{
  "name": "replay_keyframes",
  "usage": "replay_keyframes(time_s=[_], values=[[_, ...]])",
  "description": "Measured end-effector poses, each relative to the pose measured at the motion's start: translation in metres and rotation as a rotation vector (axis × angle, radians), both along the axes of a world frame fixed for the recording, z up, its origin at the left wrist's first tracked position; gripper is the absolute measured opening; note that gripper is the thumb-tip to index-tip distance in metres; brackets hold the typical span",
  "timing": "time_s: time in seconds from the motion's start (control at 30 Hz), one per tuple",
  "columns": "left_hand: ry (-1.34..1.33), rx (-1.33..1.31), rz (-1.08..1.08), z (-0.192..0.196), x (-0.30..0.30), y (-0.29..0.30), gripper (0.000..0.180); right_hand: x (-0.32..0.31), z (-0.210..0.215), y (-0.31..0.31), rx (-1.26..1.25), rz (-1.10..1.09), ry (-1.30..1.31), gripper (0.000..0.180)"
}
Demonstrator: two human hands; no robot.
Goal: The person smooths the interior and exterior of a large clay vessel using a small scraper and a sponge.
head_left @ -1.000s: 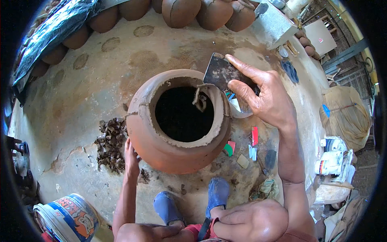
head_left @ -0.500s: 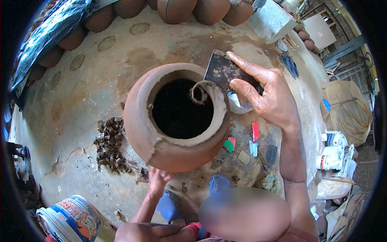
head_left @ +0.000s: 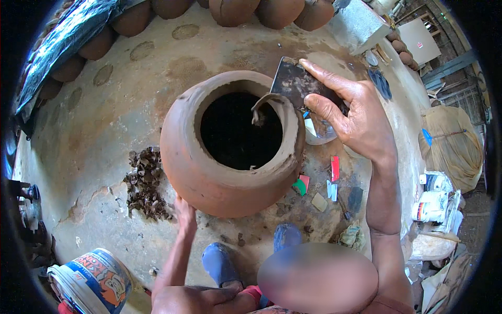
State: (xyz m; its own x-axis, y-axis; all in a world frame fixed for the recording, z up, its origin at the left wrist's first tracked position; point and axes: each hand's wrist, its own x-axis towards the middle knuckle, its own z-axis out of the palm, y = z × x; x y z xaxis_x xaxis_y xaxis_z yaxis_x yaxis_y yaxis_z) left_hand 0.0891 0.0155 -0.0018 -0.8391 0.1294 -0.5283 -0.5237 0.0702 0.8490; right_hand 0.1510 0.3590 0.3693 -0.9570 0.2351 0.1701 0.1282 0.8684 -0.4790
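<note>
A large brown clay pot (head_left: 209, 172) stands on the concrete floor, its dark mouth facing up. My right hand (head_left: 355, 118) holds a flat dark metal scraper (head_left: 295, 83) against the pot's far right rim, where a curl of shaved clay (head_left: 260, 107) hangs over the opening. My left hand (head_left: 184, 215) presses on the pot's lower near side, low by the floor. My blue shoes (head_left: 222, 264) stand just in front of the pot.
A heap of dark clay shavings (head_left: 144, 183) lies left of the pot. Small coloured tools (head_left: 334, 170) and a bowl (head_left: 319, 133) lie to its right. A painted bucket (head_left: 91, 282) stands at lower left. Several clay pots (head_left: 272, 10) line the far edge, with black plastic sheeting (head_left: 63, 47) at upper left.
My left hand has slid from the pot's left side round to its near lower side. The scraper has stayed at the rim and the clay curl has grown.
</note>
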Motion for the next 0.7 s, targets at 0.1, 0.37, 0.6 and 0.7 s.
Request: replay_keyframes(time_s=[0.1,0.37,0.6,0.7], values=[[-0.206,0.113,0.093,0.019,0.055,0.014,0.031,0.001,-0.004,0.0,-0.003,0.039,0.045,0.051],[-0.423,0.142,-0.094,0.03,0.069,0.004,0.068,0.006,-0.001,0.0,0.028,0.096,0.048,0.053],[-0.039,0.068,0.016,-0.021,0.017,-0.015,0.043,0.006,-0.003,-0.011,-0.002,0.116,0.048,0.053],[-0.338,0.057,0.022,0.044,0.076,0.014,0.036,0.011,-0.005,-0.008,0.022,0.116,0.056,0.053]])
